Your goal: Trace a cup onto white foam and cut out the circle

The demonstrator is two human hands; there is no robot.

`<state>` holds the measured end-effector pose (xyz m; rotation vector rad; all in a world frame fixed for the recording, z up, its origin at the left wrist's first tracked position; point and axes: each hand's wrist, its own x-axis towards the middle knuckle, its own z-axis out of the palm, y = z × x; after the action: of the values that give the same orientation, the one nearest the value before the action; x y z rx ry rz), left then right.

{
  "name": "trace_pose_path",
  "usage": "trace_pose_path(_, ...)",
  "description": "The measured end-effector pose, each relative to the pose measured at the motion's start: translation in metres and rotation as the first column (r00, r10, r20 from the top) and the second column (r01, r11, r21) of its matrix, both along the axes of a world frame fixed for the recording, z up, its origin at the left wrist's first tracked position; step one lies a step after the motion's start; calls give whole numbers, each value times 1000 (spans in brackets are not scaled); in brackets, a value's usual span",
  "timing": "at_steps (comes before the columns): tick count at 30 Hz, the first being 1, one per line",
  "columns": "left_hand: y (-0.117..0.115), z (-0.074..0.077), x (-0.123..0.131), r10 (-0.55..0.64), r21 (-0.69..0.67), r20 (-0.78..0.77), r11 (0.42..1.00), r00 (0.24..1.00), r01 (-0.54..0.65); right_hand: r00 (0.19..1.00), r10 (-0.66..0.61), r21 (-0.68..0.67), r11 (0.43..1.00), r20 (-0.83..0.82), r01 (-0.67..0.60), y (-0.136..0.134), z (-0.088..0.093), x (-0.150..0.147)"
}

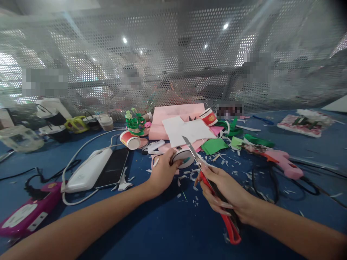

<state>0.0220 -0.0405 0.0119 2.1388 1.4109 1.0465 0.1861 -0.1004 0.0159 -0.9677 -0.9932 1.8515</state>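
My left hand (164, 173) is closed around the edge of a white ring-shaped piece (187, 154), possibly a cut cup rim or a tape roll; its kind is not clear. In my right hand (225, 191) is a pair of scissors (231, 227) with red-and-black handles. Its bare metal blade points up and left, over the right side of the white ring; whether it touches is hard to tell. White paper scraps (196, 196) are scattered on the blue table (173, 231) below both hands.
White sheets (187, 130) lie on pink card (176, 110) ahead, beside green paper (214, 145). Two red paper cups (129, 140) lie tipped. Right is a pink glue gun (284, 162); left are a phone (115, 168), white power bank (89, 169), cables and magenta device (32, 209).
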Motion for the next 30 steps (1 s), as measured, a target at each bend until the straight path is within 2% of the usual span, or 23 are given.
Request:
trace_pose_path(9,-2,0,-2,-89,145,-182,983,979,116,1000,25,4,1000,-18,-25,-4,5,0)
trace_pose_path(13,2,-2,-2,-114,123,-206,982,972,141,1000,6,13,1000,-24,-6,-2,6,-1)
trace_pose_path(16,4,-4,-2,-119,63,-143,990,983,129,1000,-11,14,1000,-21,11,0,6,0)
trace_pose_path(21,3,-5,-1,-49,-60,117,997,992,57,999,-46,16,999,-19,47,4,6,4)
trace_pose_path(25,0,-1,-1,11,-43,118,999,993,-6,999,-27,13,1000,-35,27,6,4,6)
trace_pose_path(30,0,-1,0,-9,-37,83,999,996,12,998,-28,1,1000,-56,29,7,1,6)
